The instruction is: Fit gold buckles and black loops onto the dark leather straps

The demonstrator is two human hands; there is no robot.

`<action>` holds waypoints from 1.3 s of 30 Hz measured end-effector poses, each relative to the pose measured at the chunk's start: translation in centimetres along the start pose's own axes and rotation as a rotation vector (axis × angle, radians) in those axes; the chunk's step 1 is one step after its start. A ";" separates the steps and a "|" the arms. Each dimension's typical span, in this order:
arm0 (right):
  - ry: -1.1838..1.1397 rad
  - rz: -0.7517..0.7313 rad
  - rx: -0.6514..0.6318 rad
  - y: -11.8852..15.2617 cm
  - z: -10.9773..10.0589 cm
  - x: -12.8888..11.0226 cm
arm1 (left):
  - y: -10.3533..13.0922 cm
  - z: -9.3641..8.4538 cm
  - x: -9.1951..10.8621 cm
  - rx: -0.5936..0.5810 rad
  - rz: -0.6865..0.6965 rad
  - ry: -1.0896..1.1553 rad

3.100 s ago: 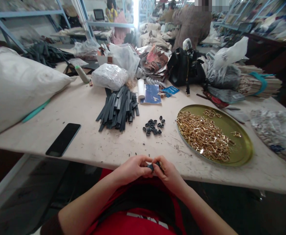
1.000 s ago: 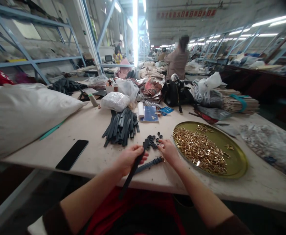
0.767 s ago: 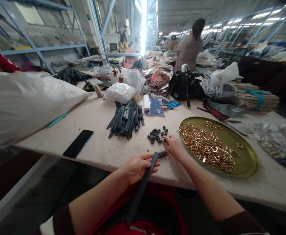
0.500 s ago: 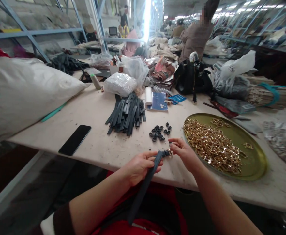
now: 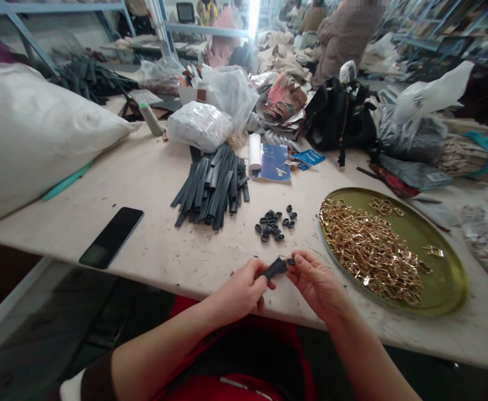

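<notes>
My left hand [image 5: 247,285] is closed around a dark strap [image 5: 275,269], held just above the table's front edge. At the strap's far end my right hand [image 5: 316,281] pinches a small black loop [image 5: 290,262] between thumb and fingers. Loop and strap end touch; whether the strap passes through the loop is too small to tell. Beyond my hands lie several black loops [image 5: 271,224] in a loose cluster. A heap of dark straps [image 5: 210,189] rests to their left. Gold buckles [image 5: 369,256] fill much of a round tray [image 5: 414,223] beside my right hand.
A black phone [image 5: 112,236] lies near the left front edge, by a big white sack [image 5: 39,139]. Behind are a white roll [image 5: 254,151], a blue booklet [image 5: 274,162], plastic bags [image 5: 202,125] and a black bag [image 5: 338,120]. A person [image 5: 348,39] stands in the background.
My right hand has brought the black loop down to the strap end. My left hand has shifted its grip, and the strap's long tail no longer shows. The view has tilted lower.
</notes>
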State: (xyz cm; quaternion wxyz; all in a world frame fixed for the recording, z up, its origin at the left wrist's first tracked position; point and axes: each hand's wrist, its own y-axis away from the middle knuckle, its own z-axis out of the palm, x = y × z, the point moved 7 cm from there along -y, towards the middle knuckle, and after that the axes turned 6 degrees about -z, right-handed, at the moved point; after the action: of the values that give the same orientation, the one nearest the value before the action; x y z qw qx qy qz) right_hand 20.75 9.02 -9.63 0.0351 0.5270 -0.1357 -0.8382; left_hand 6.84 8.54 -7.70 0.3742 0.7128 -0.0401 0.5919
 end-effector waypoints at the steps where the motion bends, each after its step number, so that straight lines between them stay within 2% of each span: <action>1: -0.025 0.021 0.024 0.1 0.0 0.3 | 0.1 -0.3 0.4 0.050 0.081 -0.113; 4: -0.109 0.089 0.087 0.9 0.2 1.5 | 0.3 -0.4 1.2 0.107 0.231 -0.277; 7: -0.166 0.126 0.123 1.9 0.6 2.5 | 0.4 -0.3 1.4 0.089 0.246 -0.272; 13: -0.216 0.131 0.134 3.6 1.0 3.2 | 0.9 -0.2 0.2 0.104 0.064 -0.279; 18: -0.199 0.167 0.108 5.0 0.8 3.5 | 1.7 1.5 -1.3 -0.042 -0.115 -0.037; 21: -0.207 0.183 0.082 5.8 0.7 3.8 | 2.2 2.5 -1.8 -0.106 -0.167 0.088; 25: -0.155 0.166 0.067 6.5 0.2 4.3 | 2.8 3.1 -2.2 -0.140 -0.153 0.057; 27: -0.075 0.112 0.067 6.8 -0.1 4.2 | 3.1 3.0 -2.1 -0.113 -0.089 -0.066; 31: 0.178 -0.072 0.074 7.2 -0.5 3.1 | 4.0 2.3 -1.1 0.070 0.134 -0.509; 33: 0.252 -0.096 0.053 7.3 -0.3 2.9 | 4.4 2.0 -0.6 0.142 0.217 -0.677; 35: 0.276 -0.071 0.013 7.3 0.1 3.0 | 4.6 1.8 -0.5 0.171 0.243 -0.729; 39: 0.233 0.008 -0.060 7.1 1.2 3.5 | 5.1 0.7 -0.3 0.235 0.234 -0.652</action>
State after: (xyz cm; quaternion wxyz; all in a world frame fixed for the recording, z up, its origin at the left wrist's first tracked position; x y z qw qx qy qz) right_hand 17.57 1.71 -10.34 0.0698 0.6191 -0.1078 -0.7747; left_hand 4.75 4.40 -5.53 0.1869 0.8927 -0.1702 0.3730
